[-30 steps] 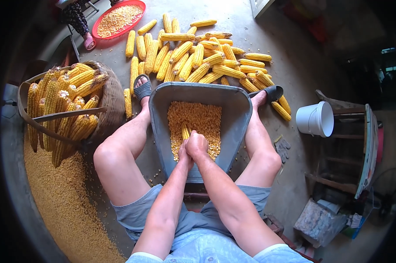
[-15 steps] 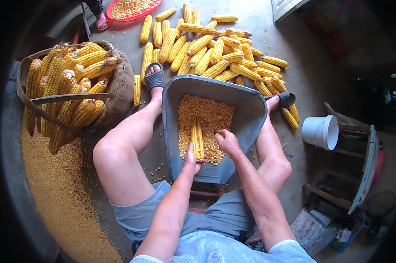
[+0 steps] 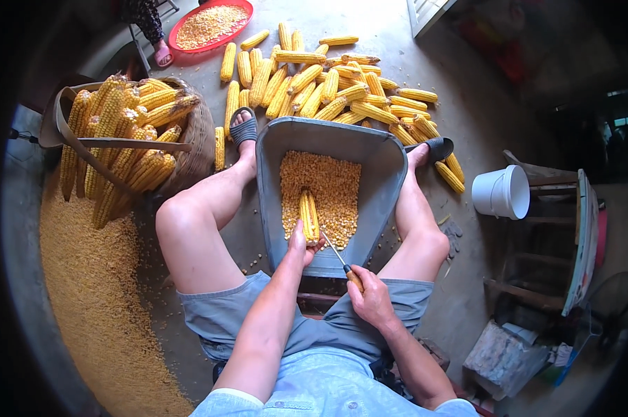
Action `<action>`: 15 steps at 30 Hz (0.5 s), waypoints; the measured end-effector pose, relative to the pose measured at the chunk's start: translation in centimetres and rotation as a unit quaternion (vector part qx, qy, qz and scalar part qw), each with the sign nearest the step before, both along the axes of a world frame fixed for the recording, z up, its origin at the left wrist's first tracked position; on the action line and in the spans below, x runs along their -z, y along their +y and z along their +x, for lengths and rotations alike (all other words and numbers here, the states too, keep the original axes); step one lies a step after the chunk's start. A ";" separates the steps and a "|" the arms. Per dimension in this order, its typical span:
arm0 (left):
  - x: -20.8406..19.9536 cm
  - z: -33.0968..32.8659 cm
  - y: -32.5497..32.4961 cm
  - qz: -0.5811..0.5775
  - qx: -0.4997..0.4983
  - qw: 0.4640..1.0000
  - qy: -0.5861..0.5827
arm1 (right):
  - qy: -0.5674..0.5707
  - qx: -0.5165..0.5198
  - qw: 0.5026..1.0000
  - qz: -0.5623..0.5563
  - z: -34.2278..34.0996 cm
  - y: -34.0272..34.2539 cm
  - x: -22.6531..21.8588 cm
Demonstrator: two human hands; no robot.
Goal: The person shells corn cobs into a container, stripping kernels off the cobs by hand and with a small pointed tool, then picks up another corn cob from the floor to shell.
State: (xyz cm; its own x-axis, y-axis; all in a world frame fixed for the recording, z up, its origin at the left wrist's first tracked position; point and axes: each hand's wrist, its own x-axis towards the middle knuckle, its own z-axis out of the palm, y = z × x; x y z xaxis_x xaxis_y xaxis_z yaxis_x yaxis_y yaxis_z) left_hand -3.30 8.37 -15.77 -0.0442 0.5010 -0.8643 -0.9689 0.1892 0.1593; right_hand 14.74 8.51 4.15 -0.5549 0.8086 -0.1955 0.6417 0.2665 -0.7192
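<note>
My left hand (image 3: 306, 242) is closed around the lower end of an ear of corn (image 3: 308, 214), which has dark grooves between its rows of kernels. The ear lies over a grey metal hopper (image 3: 383, 187) with loose kernels (image 3: 321, 174) inside. In my right hand (image 3: 369, 297) is a screwdriver (image 3: 337, 252) with a wooden-coloured handle and a thin metal shaft. Its shaft points up and left over the hopper's near end, with the tip close to my left fingers and beside the ear's base.
A wicker basket (image 3: 197, 139) full of ears stands at left, above a kernel heap (image 3: 91, 278). Many ears (image 3: 307, 76) lie beyond the hopper. A red tray (image 3: 241, 24) of kernels and another person's foot (image 3: 163, 55) are farther off. A white bucket (image 3: 491, 192) and wooden rack (image 3: 571, 243) stand right.
My right hand has drawn back toward me and down, pulling the screwdriver's shaft away from the ear's upper part. My left hand still holds the ear. The view has shifted slightly.
</note>
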 end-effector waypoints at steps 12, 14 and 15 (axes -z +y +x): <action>-0.6 0.2 1.1 0.023 -0.016 0.999 -0.015 | -0.049 -0.042 0.996 0.060 -0.3 -2.0 -0.5; -0.9 0.3 1.3 0.014 -0.012 1.000 -0.010 | -0.059 -0.043 0.995 0.062 -0.3 -2.0 -0.3; -0.8 0.3 1.3 0.015 -0.015 1.000 -0.006 | -0.058 -0.041 0.996 0.062 -0.4 -2.0 -0.3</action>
State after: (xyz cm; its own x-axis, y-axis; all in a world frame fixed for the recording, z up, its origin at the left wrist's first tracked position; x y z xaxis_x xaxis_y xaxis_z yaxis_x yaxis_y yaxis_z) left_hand -3.03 9.69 -14.99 -0.0499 0.5249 -0.8497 -0.9760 0.1550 0.1531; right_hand 14.31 6.50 4.43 -0.6001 0.7830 -0.1636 0.6903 0.4036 -0.6005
